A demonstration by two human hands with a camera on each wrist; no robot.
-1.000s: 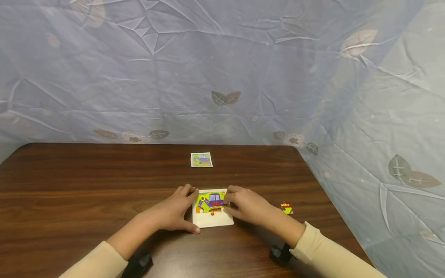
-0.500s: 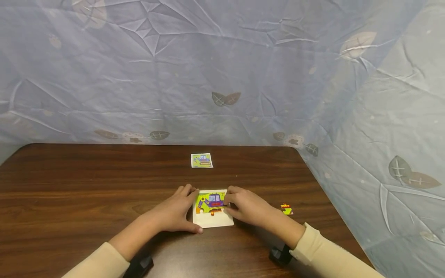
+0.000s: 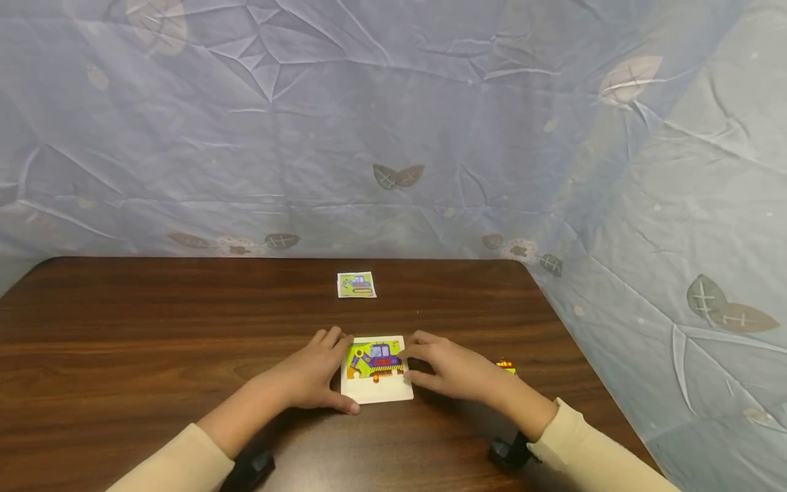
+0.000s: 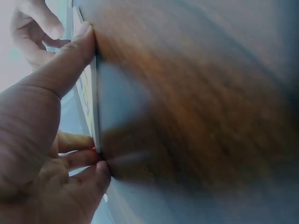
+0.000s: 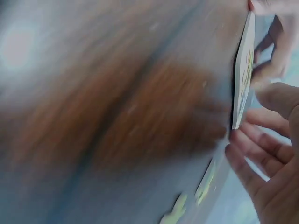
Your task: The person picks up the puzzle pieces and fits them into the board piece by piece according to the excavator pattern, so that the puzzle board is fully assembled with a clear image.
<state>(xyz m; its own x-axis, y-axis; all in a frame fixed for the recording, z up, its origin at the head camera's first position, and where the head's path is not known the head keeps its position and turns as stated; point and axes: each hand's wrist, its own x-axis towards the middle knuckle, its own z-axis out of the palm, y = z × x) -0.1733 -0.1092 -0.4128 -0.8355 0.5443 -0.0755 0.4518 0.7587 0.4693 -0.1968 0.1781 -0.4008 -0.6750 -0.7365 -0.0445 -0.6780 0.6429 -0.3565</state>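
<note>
A jigsaw puzzle board (image 3: 376,393) with a white frame lies in the middle of the table, showing a purple excavator on green; its near strip is bare white. My left hand (image 3: 310,379) holds the board's left side, thumb at the near corner and fingers at the far corner. My right hand (image 3: 451,369) is at the right edge, fingers loosely bent and nothing visible between thumb and forefinger. In the right wrist view the fingertips lie by the board's edge (image 5: 243,79). A loose puzzle piece (image 3: 507,366), red, yellow and green, is partly hidden behind the right forearm.
A small picture card (image 3: 356,284) of the same excavator lies farther back on the brown wooden table (image 3: 184,328). Behind and to the right hangs a wrinkled grey-blue cloth (image 3: 332,137) with leaf prints. Black wrist cameras sit beneath both forearms.
The right hand has drawn slightly to the right, uncovering more of the puzzle's right side, and its forearm now covers part of the loose piece. The left hand stays put.
</note>
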